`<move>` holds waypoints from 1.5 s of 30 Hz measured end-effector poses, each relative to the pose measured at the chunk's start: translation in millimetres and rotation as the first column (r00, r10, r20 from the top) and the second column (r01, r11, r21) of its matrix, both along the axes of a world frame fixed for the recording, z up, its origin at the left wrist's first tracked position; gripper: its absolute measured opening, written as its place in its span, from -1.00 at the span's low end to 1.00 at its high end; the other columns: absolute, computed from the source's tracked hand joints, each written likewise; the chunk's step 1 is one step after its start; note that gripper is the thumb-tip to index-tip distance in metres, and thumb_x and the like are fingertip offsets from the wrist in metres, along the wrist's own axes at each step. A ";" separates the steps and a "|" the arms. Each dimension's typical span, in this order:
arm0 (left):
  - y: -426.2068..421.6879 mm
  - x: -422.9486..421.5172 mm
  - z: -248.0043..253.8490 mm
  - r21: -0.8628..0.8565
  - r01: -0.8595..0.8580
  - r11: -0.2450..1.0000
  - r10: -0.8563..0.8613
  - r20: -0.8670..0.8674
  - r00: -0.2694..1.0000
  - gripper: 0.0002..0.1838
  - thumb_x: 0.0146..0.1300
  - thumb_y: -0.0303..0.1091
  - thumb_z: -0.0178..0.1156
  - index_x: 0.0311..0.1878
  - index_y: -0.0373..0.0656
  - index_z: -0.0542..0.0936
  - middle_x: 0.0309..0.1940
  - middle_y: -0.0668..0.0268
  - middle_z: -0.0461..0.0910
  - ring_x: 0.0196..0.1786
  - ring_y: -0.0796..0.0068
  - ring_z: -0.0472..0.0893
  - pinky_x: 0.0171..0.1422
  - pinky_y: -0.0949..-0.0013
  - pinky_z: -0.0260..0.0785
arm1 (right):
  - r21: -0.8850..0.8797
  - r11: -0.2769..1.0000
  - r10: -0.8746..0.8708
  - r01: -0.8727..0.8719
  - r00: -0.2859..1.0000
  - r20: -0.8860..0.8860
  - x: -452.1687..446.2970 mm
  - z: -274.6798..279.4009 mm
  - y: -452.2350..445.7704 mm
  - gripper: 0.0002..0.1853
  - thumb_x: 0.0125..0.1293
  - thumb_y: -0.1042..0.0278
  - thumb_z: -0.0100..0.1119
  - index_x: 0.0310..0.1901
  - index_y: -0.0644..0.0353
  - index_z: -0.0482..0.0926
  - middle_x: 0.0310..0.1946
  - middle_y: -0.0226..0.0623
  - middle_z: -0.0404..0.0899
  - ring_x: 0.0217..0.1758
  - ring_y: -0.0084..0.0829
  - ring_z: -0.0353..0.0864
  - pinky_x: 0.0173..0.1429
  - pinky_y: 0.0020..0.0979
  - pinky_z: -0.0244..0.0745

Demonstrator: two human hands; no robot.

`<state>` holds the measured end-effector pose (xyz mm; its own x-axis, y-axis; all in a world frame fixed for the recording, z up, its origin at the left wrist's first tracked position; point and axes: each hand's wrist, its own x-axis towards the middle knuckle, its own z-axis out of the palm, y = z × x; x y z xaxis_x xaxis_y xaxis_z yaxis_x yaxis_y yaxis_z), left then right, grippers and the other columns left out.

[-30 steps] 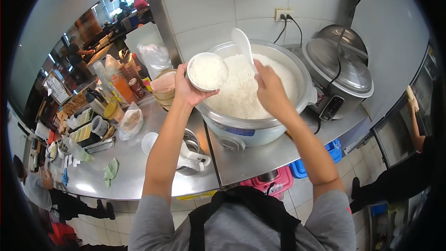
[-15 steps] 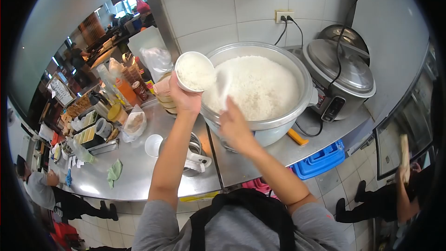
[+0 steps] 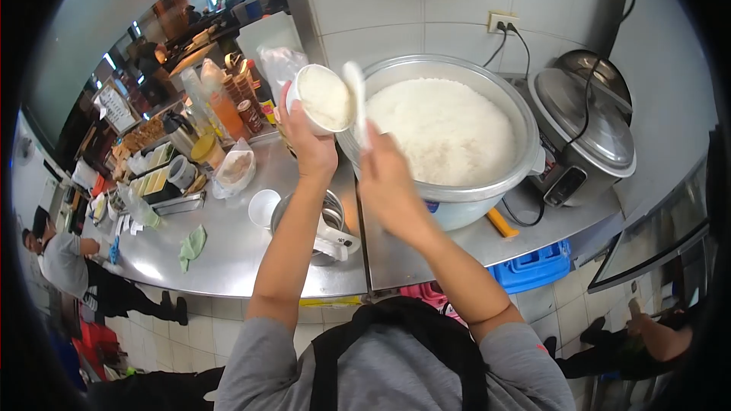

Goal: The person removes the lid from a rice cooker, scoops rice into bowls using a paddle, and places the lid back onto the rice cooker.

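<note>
Rising since the earlier frame, the white paddle is standing just beside the bowl, the right grip clasping its handle below. The left grip is cupping the bowl beside the cooker.

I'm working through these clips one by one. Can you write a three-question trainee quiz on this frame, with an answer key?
1. Name it: what does the right hand hold?
2. True or false: the small white bowl in the left hand is empty.
3. Multiple choice: what colour is the crumpled cloth on the stainless-steel counter? (a) red (b) black (c) pale green

Key
1. A white rice paddle, slightly blurred.
2. False: rice fills much of it.
3. (c) pale green.
</note>
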<state>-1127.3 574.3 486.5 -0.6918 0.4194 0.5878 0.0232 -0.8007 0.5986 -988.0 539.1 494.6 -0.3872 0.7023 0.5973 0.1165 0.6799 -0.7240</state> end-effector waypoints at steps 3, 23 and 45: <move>-17.7 -12.6 4.2 -0.065 0.618 0.784 -0.568 0.329 0.754 -0.39 0.24 0.18 -0.27 0.19 -0.05 0.33 0.13 0.21 0.40 0.17 0.17 0.42 0.07 -0.06 0.39 | -0.070 0.991 -0.109 0.115 0.991 0.082 12.1 13.4 7.0 -0.55 0.23 0.52 -0.17 0.18 0.46 0.21 -0.19 0.15 0.37 -0.15 0.09 0.46 -0.06 -0.16 0.41; -84.3 -53.2 -0.1 -0.545 0.650 0.530 -0.401 0.514 0.758 -0.34 0.20 0.29 -0.20 0.15 -0.01 0.38 -0.06 0.15 0.53 -0.16 0.15 0.61 -0.37 0.03 0.56 | 0.517 0.850 -0.151 -0.099 0.895 0.420 16.1 8.1 16.4 -0.45 -0.11 0.58 0.09 0.04 0.00 0.50 -0.36 -0.37 0.41 -0.30 -0.33 0.48 -0.34 -0.29 0.39; -152.1 -90.4 -38.9 -0.297 0.786 0.542 -0.529 0.606 0.594 -0.33 0.18 0.32 -0.21 0.15 0.02 0.40 -0.04 0.18 0.54 -0.14 0.12 0.62 -0.40 0.02 0.57 | 0.238 0.930 0.203 -0.281 0.931 0.304 -10.6 2.3 -19.0 -0.51 -0.06 0.64 0.01 -0.03 0.05 0.56 -0.53 -0.26 0.44 -0.50 -0.21 0.49 -0.43 -0.27 0.34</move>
